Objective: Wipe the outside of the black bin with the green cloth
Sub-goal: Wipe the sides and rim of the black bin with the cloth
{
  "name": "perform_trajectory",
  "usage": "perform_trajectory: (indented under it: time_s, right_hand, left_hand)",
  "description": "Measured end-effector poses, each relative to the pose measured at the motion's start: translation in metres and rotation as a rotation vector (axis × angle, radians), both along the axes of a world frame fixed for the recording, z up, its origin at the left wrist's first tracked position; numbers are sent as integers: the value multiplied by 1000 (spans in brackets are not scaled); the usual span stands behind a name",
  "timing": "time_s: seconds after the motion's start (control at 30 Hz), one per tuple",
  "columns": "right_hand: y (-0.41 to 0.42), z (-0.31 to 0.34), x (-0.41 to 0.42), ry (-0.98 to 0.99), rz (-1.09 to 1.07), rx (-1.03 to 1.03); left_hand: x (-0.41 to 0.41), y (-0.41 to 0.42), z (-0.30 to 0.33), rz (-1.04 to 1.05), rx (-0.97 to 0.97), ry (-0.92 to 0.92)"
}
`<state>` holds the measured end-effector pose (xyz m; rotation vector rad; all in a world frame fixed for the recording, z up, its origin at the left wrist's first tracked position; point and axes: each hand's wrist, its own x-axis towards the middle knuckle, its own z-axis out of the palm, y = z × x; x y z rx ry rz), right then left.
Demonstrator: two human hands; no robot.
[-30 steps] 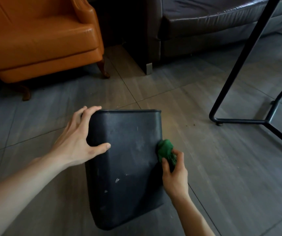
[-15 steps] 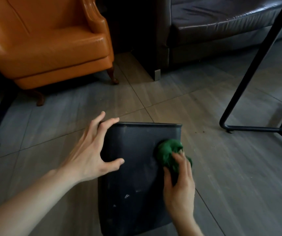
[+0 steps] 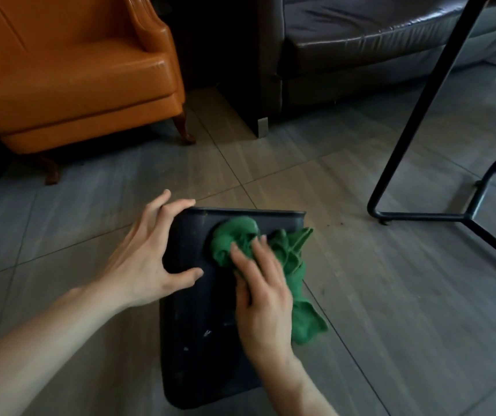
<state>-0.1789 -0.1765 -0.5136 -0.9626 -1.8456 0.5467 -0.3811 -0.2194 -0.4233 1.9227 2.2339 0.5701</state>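
1. Your black bin (image 3: 198, 340) lies on its side on the grey tiled floor (image 3: 390, 310), its broad wall facing up at you, its far edge pointing toward the orange armchair (image 3: 75, 70) and the dark sofa (image 3: 360, 40).
2. Left hand (image 3: 147, 259) braces it: fingers curled over the far left corner, thumb pressed on the top face. That is a real hold on the bin, not a resting palm.
3. Right hand (image 3: 261, 292) lies flat on the green cloth (image 3: 237, 238), fingers fairly straight, pressing the bunched part against the wall near the far edge. The loose tail trails off the bin's right side toward the floor.
4. Handling, as I judge it: the bin looks like light, stiff plastic with a smooth face, so it will want to skid on the tile when you push. Keep that corner grip.
5. The cloth is soft and floppy; gather the tail under your palm or it drags on the floor.
6. Pale specks show on the near half of the wall; that part looks not yet done.
7. The black metal frame (image 3: 414, 145) stands well apart on the right.
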Motion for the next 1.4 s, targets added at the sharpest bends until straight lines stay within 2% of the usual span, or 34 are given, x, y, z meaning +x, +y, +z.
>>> perform_trajectory:
  time_s: [0.1, 0.2, 0.27, 0.37, 0.43, 0.53, 0.8, 1.0, 1.07, 1.13, 1.23, 1.4]
  right_hand:
    - [-29, -41, 18, -78, 53, 34]
    - [-50, -68, 44, -157, -19, 56]
    - [-53, -70, 56, -176, -67, 47]
    - [-41, -47, 55, -100, -115, -19]
    - [-31, -22, 37, -78, -66, -15]
    - [-34, -7, 9, -169, 49, 76]
    - [-80, -65, 52, -371, 128, 170]
    - [-22, -12, 44, -168, -150, 65]
    - [1, 9, 29, -131, -165, 90]
    - [8, 15, 16, -163, -140, 112]
    - [-14, -11, 14, -227, -92, 114]
    - [-69, -67, 44, -369, 150, 218]
  left_hand:
    - [-9, -4, -3, 59, -11, -16]
    - [-15, -7, -7, 80, -1, -62]
    - [-15, -7, -8, 77, -6, -76]
    - [-11, -3, -4, 72, -25, -88]
    - [-7, 1, -2, 54, -27, -84]
    - [-2, 4, 1, 16, -21, -54]
    - [-16, -5, -4, 48, -32, -72]
    - [-15, -2, -3, 50, -23, -66]
    - [-13, -3, -4, 35, -29, -65]
    - [-9, 0, -3, 24, -27, -60]
    - [-11, 3, -3, 51, -2, -75]
    - [-25, -4, -12, 90, -27, -98]
